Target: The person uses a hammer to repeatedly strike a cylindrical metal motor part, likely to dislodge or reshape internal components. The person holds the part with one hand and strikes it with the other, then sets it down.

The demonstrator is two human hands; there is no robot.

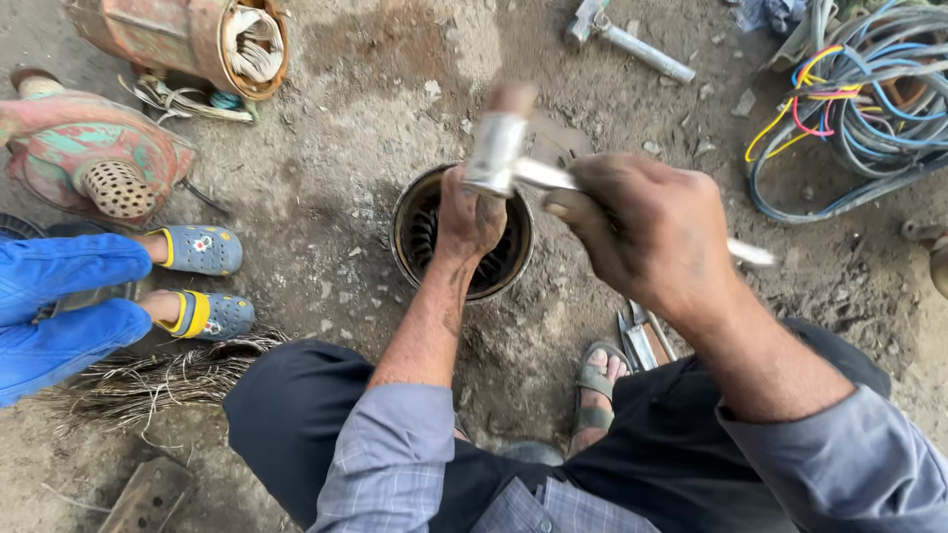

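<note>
Vantage: one head-worn camera, above the seated person's own lap.
Direction: faces straight down at the dirt ground (395, 59).
Nearness: close; the left hand (470, 212) and right hand (647, 232) fill the centre.
Framing: knees lie at the bottom edge, below the hands.

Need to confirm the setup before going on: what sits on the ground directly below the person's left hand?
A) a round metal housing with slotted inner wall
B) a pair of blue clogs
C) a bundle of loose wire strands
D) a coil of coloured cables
A: the left hand is over the round metal housing, whose open top shows a slotted inner wall.
</note>
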